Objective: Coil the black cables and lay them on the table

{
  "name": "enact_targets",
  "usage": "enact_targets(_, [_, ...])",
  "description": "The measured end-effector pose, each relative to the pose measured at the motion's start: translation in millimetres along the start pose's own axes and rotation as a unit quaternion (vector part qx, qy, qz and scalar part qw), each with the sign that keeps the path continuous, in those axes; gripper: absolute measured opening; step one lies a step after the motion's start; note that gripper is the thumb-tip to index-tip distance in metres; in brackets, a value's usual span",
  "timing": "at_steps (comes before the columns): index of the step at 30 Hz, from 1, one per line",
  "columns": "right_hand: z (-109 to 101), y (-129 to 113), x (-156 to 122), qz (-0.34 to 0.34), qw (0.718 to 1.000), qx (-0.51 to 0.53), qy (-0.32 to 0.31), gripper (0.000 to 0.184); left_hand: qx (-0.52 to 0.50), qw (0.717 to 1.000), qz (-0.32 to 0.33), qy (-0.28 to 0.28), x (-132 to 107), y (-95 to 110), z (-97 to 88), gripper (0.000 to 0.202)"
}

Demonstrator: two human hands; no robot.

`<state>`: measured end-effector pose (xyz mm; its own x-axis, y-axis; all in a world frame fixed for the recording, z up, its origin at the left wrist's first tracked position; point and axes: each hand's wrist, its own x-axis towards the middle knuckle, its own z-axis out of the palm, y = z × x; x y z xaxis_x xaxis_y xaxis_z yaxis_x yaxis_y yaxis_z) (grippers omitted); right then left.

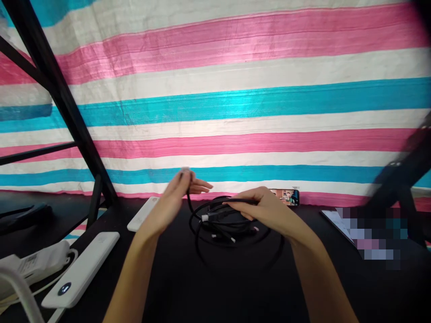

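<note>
Above the black table, a loosely coiled black cable (198, 210) hangs in several loops between my two hands. Pinched between the thumb and fingers of my left hand (177, 193) is one strand, raised to the left of the coil; the other fingers stretch to the right, and the fingertips are slightly blurred. My right hand (266, 208) is closed on the right side of the loops, thumb and fingers pressed together. A plug with a white end (204, 218) shows inside the coil. Lower down are small cable tips (232, 240).
At left lie a white power bank (84, 269), another white slab (143, 215) and a white adapter (43, 262) with cords. Behind my right hand a phone (292, 197) leans by the striped sheet (235, 103). A blurred-out device (340, 224) lies right. Black frame bars (74, 121) rise at left.
</note>
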<state>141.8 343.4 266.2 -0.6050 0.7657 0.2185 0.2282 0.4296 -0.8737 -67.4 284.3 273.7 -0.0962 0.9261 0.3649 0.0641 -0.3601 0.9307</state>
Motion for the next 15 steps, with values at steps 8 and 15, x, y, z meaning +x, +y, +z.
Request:
enact_targets(8, [5,-9,-3,0.009,0.997,-0.023,0.073,0.025,0.130,0.985,-0.026,-0.109,-9,-12,31.1,0.053])
enact_targets(15, [-2,-9,-2,-0.018,0.997,0.049,0.058,0.036,0.105,0.994,0.013,0.026,-3,-1,20.9,0.030])
